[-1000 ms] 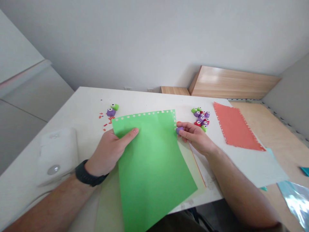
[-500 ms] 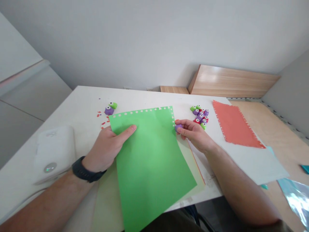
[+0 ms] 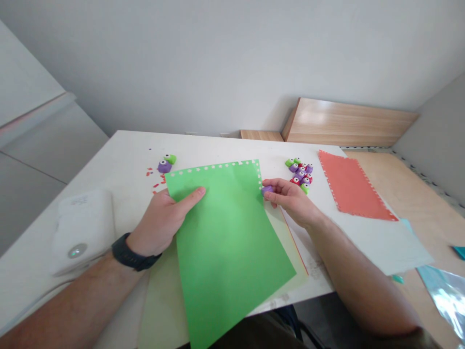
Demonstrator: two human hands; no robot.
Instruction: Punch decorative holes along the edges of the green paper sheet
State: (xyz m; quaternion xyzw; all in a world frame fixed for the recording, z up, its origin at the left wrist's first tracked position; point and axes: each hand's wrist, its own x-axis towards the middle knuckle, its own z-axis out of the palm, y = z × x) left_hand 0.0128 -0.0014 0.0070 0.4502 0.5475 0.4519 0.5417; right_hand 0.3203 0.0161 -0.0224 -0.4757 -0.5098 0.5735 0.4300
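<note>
A sheet of green paper (image 3: pixel 228 232) is held up over the table, with small flower-shaped holes along its top edge and the upper part of its right edge. My left hand (image 3: pixel 167 220) grips the sheet's left side, thumb on top and fingers hidden behind. In my right hand (image 3: pixel 288 198) a purple craft punch (image 3: pixel 268 190) is pinched at the sheet's right edge, just below the last holes there. Whether paper sits inside the punch's slot I cannot tell.
Several green, purple and red punches (image 3: pixel 300 174) cluster at the back right; a purple punch (image 3: pixel 164 166) and a green one stand back left near red paper scraps (image 3: pixel 156 185). Punched red paper (image 3: pixel 358 186) lies right. A white device (image 3: pixel 85 230) sits left.
The view has shifted very slightly. Both hands, the green sheet and the purple punch keep nearly the same places.
</note>
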